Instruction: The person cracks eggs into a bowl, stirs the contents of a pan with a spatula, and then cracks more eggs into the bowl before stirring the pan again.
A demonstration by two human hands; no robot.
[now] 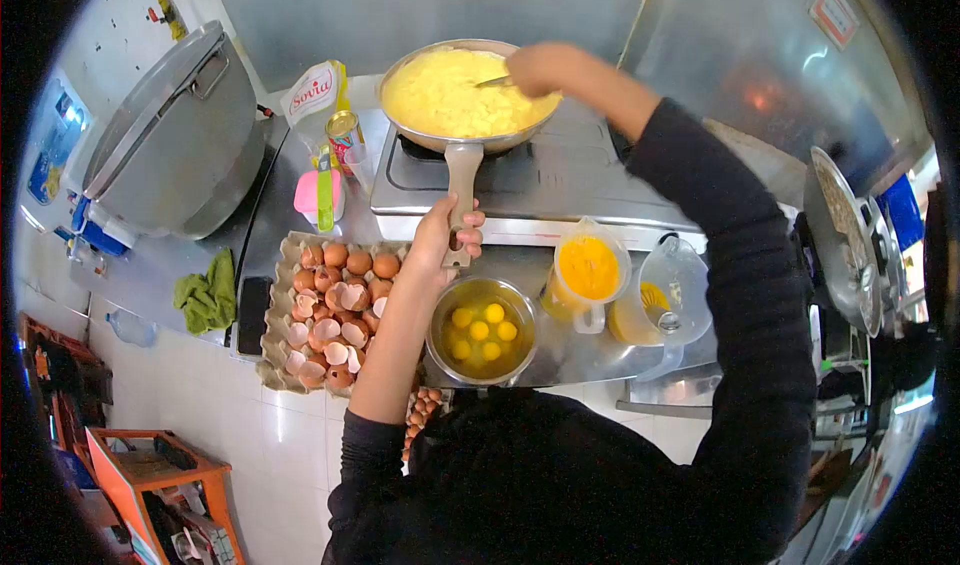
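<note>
A frying pan (400,131) full of soft yellow scrambled egg (445,90) sits over the stove (560,180). My left hand (447,233) is wrapped round the pan's beige handle (463,173). Over the pan's right side, my right hand (540,71) grips a thin metal utensil (494,82); its far end is down in the egg, so its kind is hidden. Just below my left hand stands a metal bowl (441,360) with several raw yolks (480,332). Left of my forearm lies a carton tray (275,350) of cracked eggshells (325,330) and brown eggs.
Right of the bowl stand a jug of beaten egg (588,270) and a clear jug (688,275) with a whisk. A can (345,137), a Sovia packet (312,90) and a pink tub (305,195) stand left of the stove. A large pot (185,145) and green cloth (207,293) are farther left.
</note>
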